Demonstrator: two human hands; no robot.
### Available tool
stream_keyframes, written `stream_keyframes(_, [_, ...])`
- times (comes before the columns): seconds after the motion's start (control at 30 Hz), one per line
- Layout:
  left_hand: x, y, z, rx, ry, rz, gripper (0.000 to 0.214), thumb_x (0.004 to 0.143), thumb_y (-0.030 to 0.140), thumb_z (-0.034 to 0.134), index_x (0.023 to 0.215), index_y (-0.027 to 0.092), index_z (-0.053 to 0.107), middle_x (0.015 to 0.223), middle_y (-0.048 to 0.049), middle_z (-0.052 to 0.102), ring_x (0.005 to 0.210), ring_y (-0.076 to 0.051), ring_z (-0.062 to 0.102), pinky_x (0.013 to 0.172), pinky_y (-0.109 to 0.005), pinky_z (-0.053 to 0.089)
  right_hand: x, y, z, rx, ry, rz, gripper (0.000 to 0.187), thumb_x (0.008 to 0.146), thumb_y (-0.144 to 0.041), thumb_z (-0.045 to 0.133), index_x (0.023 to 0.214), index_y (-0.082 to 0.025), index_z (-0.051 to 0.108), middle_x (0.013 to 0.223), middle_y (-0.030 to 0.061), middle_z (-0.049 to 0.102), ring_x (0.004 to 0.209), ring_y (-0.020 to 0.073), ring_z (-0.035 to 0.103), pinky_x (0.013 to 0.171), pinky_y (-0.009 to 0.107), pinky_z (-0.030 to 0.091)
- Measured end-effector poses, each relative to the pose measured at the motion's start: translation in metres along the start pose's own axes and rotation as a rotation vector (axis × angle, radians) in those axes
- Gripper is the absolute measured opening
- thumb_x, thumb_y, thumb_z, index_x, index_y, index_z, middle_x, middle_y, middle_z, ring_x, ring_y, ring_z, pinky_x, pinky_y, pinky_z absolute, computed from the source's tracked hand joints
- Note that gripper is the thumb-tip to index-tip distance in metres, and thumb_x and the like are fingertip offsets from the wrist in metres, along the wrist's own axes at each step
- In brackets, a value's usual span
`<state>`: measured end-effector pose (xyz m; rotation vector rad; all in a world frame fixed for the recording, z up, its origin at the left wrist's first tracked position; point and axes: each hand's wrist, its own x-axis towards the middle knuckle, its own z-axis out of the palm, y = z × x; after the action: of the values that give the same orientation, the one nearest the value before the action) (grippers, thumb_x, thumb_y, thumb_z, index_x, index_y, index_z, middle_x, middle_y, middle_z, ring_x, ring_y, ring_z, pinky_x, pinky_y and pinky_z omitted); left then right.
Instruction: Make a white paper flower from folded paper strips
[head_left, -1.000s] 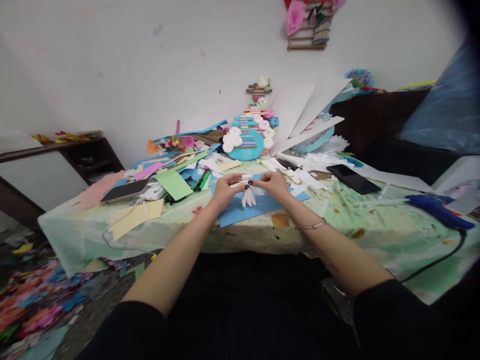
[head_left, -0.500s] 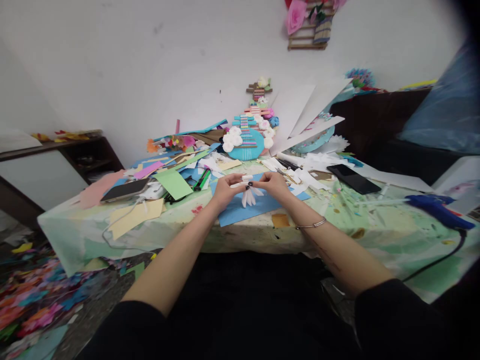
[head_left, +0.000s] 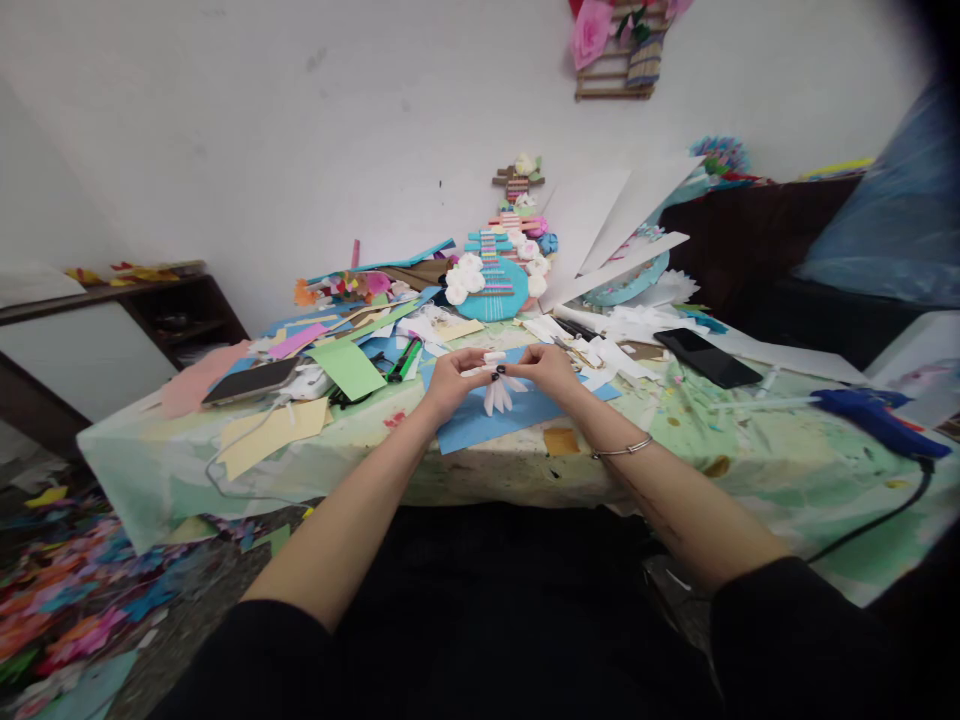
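Note:
Between my two hands is a white paper flower (head_left: 498, 398), its narrow petals fanned out toward me. My left hand (head_left: 458, 380) pinches it from the left, the dark-nailed thumb at its centre. From the right, my right hand (head_left: 548, 371) pinches the same spot, and the two thumb tips nearly meet. A white paper piece shows above the thumbs; the fingers partly cover it. Beneath the hands lies a blue paper sheet (head_left: 472, 431) on the stained tablecloth (head_left: 660, 440).
A blue glue gun (head_left: 874, 418) with a black cord rests at the right, near a dark phone (head_left: 706, 357). Left of my hands are a green cutter (head_left: 405, 360), green paper (head_left: 347, 369) and another phone (head_left: 250, 381). Behind stands a blue round craft piece (head_left: 491, 290) with white flowers.

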<state>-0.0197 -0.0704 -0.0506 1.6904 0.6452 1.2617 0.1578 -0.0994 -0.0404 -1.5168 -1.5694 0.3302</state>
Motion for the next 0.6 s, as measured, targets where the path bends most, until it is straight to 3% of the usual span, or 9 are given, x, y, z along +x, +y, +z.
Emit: stream_keyframes(0.6, [-0.0005, 0.0, 0.0002, -0.022, 0.006, -0.021, 0.039, 0.054, 0.027, 0.079, 0.088, 0.012, 0.068, 0.081, -0.0065, 0.069, 0.075, -0.019, 0.064, 0.075, -0.034, 0.05, 0.0001, -0.0003, -0.0006, -0.017, 0.01, -0.002, 0.048, 0.057, -0.063, 0.066, 0.055, -0.017, 0.054, 0.054, -0.001, 0.055, 0.058, 0.0126, 0.048, 0.059, 0.026, 0.031])
